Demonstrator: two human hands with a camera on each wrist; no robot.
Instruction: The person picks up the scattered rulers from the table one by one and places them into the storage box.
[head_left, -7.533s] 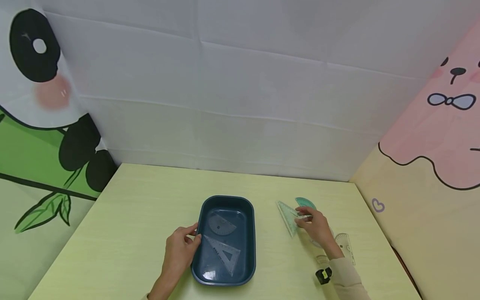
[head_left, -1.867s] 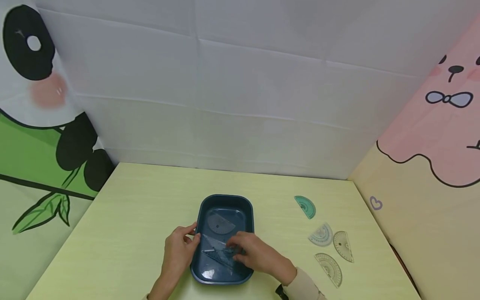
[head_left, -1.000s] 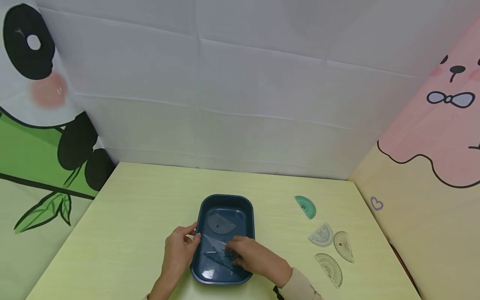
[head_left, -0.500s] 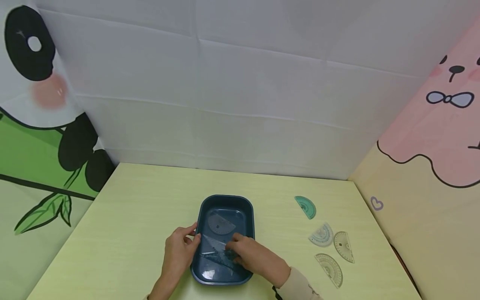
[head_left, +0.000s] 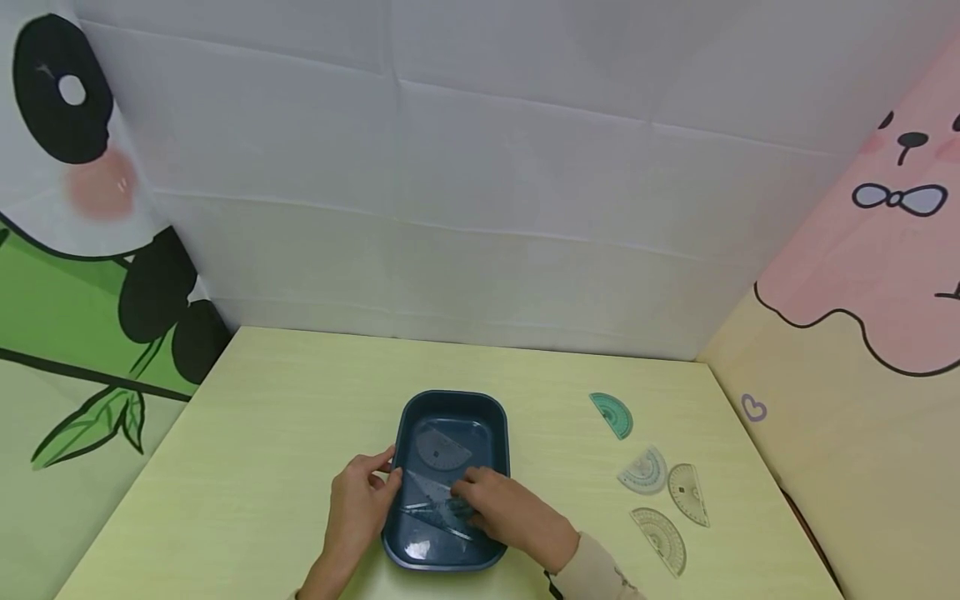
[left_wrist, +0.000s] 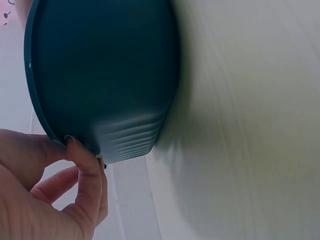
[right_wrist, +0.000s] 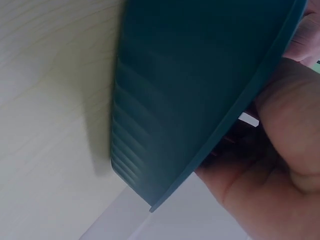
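A deep blue plastic tray (head_left: pixel 453 425) stands on the table in the head view. My left hand (head_left: pixel 362 504) pinches its left rim between thumb and fingers, and the left wrist view shows the grip on the tray wall (left_wrist: pixel 100 60) closely. My right hand (head_left: pixel 517 512) reaches over the right rim, its curled fingers pinching a clear set square (head_left: pixel 435 515) low inside. Another clear set square (head_left: pixel 422 483) lies partly beneath that one. Behind them a clear protractor (head_left: pixel 441 450) rests on the tray floor. In the right wrist view, the tray wall (right_wrist: pixel 175 90) hides the fingertips.
On the table's right side lie a green protractor (head_left: pixel 612 415), a whitish protractor (head_left: pixel 645 472) and two clear protractors, one (head_left: pixel 687 494) near the right edge and one (head_left: pixel 662 538) closer to me. A white sheet (head_left: pixel 480 208) covers the back wall.
Since the oldest frame, my right hand has brought the set square from the table's right side into the tray. Over the last second it has barely shifted; my left hand stays on the rim.
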